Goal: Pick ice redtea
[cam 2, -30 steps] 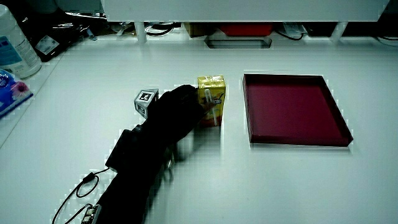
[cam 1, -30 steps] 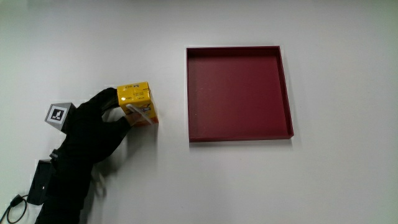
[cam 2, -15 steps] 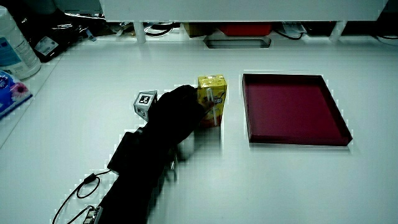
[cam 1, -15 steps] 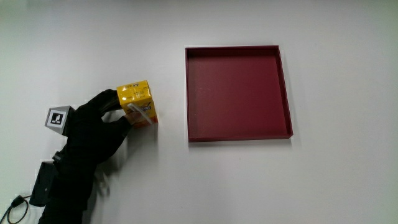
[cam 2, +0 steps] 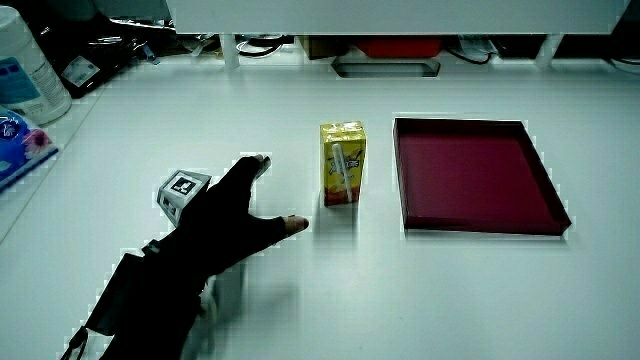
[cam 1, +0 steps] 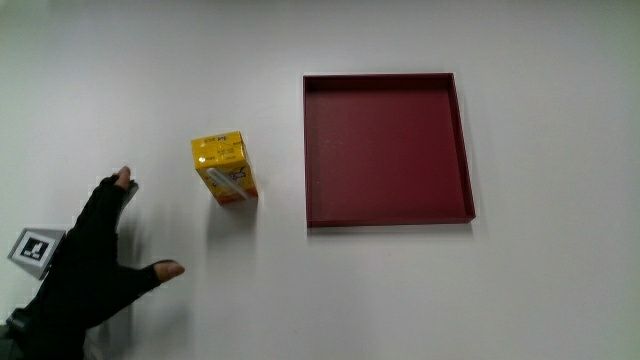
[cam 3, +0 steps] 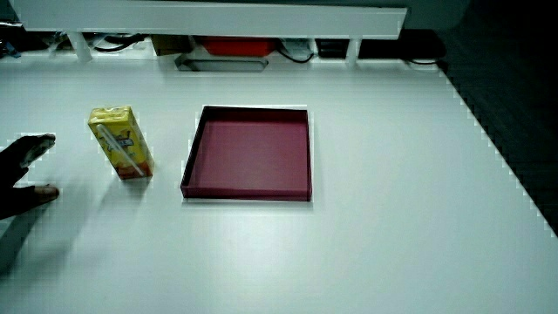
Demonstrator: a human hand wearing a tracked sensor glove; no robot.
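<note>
A yellow ice red tea carton (cam 1: 224,168) with a straw on its side stands upright on the white table, beside the dark red tray (cam 1: 388,215); both side views show the carton (cam 2: 342,163) (cam 3: 121,142) too. The gloved hand (cam 1: 90,262) lies nearer to the person than the carton and apart from it, fingers spread, holding nothing. In a side view the hand (cam 2: 222,222) shows its thumb pointing toward the carton, with the patterned cube (cam 2: 181,190) on its back. Only the fingertips (cam 3: 30,148) show in a side view.
The red tray (cam 2: 478,218) (cam 3: 247,190) holds nothing. A white bottle (cam 2: 28,65) and a blue packet (cam 2: 18,140) stand at the table's edge. Cables and boxes lie under the low partition (cam 2: 390,15).
The hand has let go of the carton and drawn back toward the person, its fingers spreading. The carton stays standing where it was.
</note>
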